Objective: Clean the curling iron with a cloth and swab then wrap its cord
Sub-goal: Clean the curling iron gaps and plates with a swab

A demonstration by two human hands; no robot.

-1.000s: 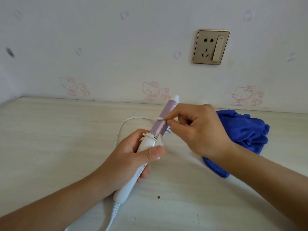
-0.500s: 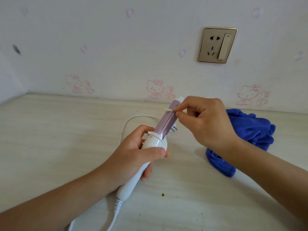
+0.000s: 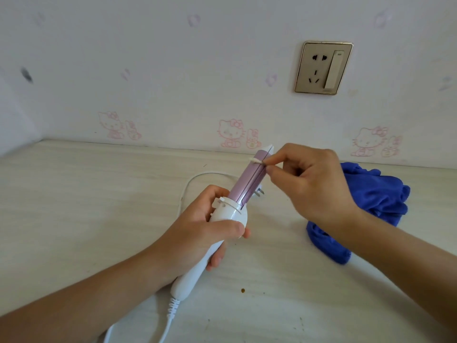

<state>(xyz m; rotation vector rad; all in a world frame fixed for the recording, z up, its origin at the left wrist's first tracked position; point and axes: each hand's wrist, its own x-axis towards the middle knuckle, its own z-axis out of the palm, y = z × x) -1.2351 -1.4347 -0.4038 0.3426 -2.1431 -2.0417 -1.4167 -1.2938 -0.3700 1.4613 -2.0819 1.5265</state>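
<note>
Fingertips (image 3: 274, 170) of the right hand (image 3: 314, 184) pinch the swab (image 3: 254, 160), its tip across the seam (image 3: 254, 175) near the far end of the curling iron (image 3: 243, 184); the left hand (image 3: 202, 229) grips the white handle (image 3: 230, 215). Best: light strokes along the seam, iron steady. Cloth (image 3: 371, 194) lies right, cord (image 3: 210, 172) unwrapped.

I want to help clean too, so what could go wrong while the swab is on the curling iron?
The thin swab, pinched by the right hand, lies across the curling iron near its tip; pushing hard might bend or snap it. The loose cord and its plug lie behind the left hand, so swinging the iron could drag them.
</note>
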